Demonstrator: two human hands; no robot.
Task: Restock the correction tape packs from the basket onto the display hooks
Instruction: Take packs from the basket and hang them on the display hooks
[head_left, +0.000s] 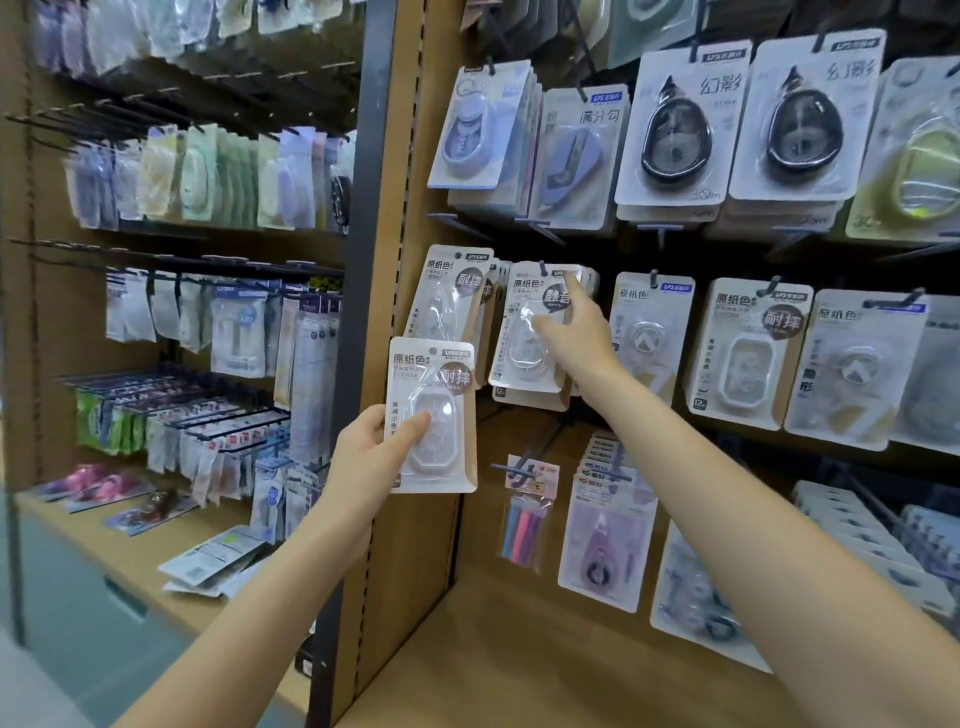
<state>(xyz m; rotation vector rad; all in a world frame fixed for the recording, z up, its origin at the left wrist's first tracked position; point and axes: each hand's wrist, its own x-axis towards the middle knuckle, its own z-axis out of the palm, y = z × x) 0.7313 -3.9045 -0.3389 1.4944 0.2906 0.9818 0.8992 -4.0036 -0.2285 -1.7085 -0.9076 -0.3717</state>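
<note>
The left hand (371, 447) is gripping a pack (432, 415) reading "原纸色 耐摔" — the right hand (574, 332) is pinching a hung pack (530, 332), "原纸色".

A small pack of coloured pens (523, 525) hung low on the wooden display panel (400, 156), loose packets (218, 558) lay flat on the left-hand shelf (130, 551), and green-carded items (104, 421) crowded hooks above it.
</note>
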